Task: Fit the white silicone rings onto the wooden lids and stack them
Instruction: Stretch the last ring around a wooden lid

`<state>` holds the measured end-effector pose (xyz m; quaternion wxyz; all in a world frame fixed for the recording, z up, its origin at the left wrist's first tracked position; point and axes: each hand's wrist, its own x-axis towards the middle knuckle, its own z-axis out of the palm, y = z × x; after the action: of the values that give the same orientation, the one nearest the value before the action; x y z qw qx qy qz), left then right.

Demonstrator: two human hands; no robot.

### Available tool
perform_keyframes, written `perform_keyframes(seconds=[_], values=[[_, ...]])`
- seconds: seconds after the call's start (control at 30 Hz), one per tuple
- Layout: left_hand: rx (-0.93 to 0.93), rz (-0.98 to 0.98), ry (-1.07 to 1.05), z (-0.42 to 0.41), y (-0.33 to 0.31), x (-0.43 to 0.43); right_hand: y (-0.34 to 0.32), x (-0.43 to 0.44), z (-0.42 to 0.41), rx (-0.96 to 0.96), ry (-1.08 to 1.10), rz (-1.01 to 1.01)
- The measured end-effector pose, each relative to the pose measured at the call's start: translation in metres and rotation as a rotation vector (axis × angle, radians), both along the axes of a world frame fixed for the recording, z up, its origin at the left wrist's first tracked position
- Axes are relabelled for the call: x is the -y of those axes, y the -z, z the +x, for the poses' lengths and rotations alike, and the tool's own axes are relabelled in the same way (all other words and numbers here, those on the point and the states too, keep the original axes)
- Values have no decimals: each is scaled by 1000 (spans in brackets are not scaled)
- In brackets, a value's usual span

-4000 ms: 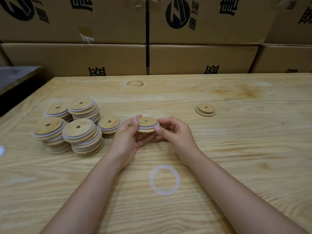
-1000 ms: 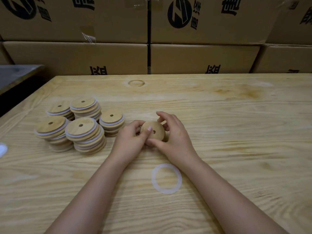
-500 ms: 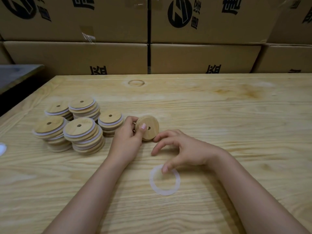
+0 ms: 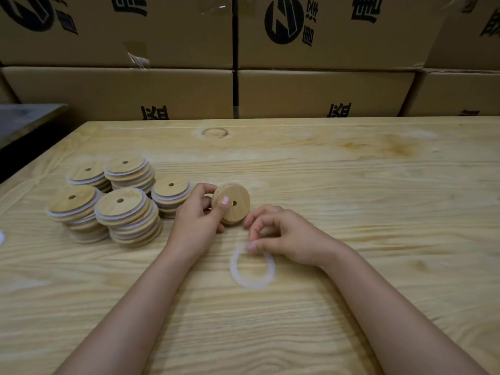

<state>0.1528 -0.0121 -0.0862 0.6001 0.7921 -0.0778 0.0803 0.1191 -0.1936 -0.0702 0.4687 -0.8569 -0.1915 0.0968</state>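
head view is showing the left hand (image 4: pixel 197 224) gripping the stiff round wooden lid (image 4: pixel 235 205) on edge, while just beside that lid the right hand (image 4: pixel 285 236) is pinching the rim of the probably limp white silicone ring (image 4: pixel 253 283).

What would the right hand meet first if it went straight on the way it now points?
Probably the wooden lid in the left hand, just beyond the right hand's fingers; depth is unclear.
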Motion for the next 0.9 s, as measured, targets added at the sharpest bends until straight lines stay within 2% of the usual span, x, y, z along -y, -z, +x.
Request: perform_keyframes(seconds=[0.13,0.5,0.6,0.77,0.83,0.9], values=[[-19,-65,67,-6,-7,0,3,-4,3,97,240,326],[-84,-249,282,-15,-16,1,13,-12,18,253,377,519],[-90,-233,304,-13,-14,1,13,-12,19,327,413,515],[1,-186,264,-14,-12,2,13,-13,20,328,444,562],[63,-97,202,-14,-9,3,13,-14,20,337,446,556],[172,77,87,-14,-7,3,13,-15,19,345,450,537]])
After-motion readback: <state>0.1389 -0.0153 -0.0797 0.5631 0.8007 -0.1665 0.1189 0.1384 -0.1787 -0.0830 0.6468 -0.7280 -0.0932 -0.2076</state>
